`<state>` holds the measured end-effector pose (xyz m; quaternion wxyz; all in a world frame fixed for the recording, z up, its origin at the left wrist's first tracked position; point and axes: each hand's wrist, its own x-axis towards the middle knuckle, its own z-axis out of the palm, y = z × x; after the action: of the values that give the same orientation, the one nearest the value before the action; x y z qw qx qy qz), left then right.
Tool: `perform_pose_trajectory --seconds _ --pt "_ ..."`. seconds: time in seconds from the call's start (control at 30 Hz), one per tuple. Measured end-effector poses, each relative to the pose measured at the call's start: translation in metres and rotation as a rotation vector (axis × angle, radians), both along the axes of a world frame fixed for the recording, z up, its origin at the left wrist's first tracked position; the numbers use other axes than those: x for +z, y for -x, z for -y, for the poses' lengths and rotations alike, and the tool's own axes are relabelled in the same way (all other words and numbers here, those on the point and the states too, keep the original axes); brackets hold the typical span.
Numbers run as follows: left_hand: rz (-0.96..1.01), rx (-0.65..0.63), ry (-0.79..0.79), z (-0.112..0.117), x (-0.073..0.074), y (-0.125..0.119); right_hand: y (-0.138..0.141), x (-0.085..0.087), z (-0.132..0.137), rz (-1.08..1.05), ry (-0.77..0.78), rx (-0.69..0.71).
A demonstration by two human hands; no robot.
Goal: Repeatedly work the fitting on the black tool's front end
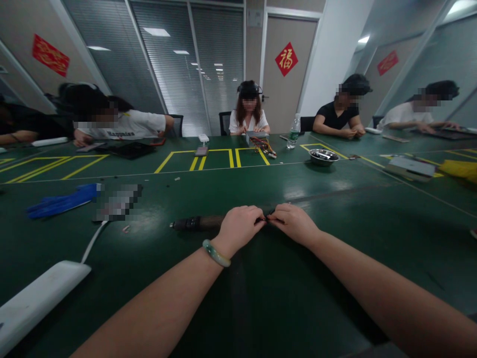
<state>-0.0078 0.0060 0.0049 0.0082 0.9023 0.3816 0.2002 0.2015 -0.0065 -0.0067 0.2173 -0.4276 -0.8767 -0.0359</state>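
Two hands, left hand [241, 222] and right hand [294, 224], both pinching close together at the rear of a dark rod-shaped tool [197, 223]; cannot tell exact part. Found lying on green table [290, 308], tip leftward, partly behind left hand.
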Motion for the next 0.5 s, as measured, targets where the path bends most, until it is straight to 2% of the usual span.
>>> perform_pose_trajectory --seconds 0.27,0.4,0.5 --pt "-0.026 0.008 -0.033 0.003 0.002 0.000 0.005 -0.007 -0.001 0.040 -0.058 -0.060" --pt "-0.044 0.013 -0.042 0.004 0.003 0.000 0.009 -0.013 -0.003 0.096 -0.007 -0.131" --pt "-0.038 0.007 -0.046 0.004 0.003 0.001 0.012 -0.010 -0.002 0.148 0.044 -0.125"
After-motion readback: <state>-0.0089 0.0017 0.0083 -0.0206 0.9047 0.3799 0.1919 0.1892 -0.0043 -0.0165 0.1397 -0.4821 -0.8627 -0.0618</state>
